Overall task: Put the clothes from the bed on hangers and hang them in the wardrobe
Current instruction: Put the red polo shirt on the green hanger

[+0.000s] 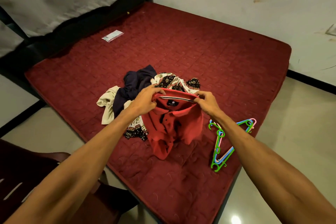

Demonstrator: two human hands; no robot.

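A red polo shirt (172,125) hangs above the bed, held up by its collar. My left hand (147,99) grips the collar's left side and my right hand (205,101) grips its right side. Behind the shirt a pile of clothes lies on the dark red mattress (218,51): a navy garment (134,85), a beige one (108,105) and a patterned black-and-white one (171,80). A bundle of plastic hangers (223,147), green, blue and pink, lies on the mattress to the right of the shirt, partly under my right forearm.
A small clear plastic packet (112,35) lies near the dark headboard (72,27). White walls stand behind and to the right of the bed. Tiled floor (300,132) surrounds the mattress. A dark wooden piece of furniture (27,178) sits at lower left.
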